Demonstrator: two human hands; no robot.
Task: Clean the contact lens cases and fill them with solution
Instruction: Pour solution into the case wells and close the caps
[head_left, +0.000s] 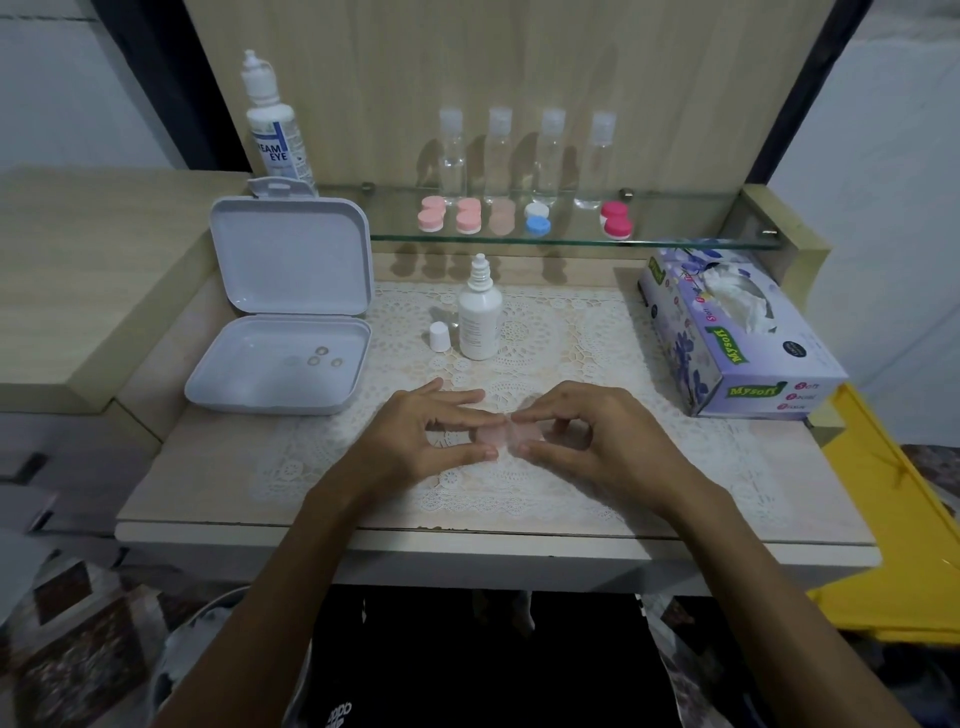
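Both hands are working one pale pink case (497, 435) low over the bench (218, 457): left hand (431, 441) pinching its left end, right hand (582, 441) pinching the right. Looks like they're seating or unscrewing a cap; best keeping the case level and turning one side only. Open bottle (479, 322) is standing just behind, cap (439, 335) beside it.
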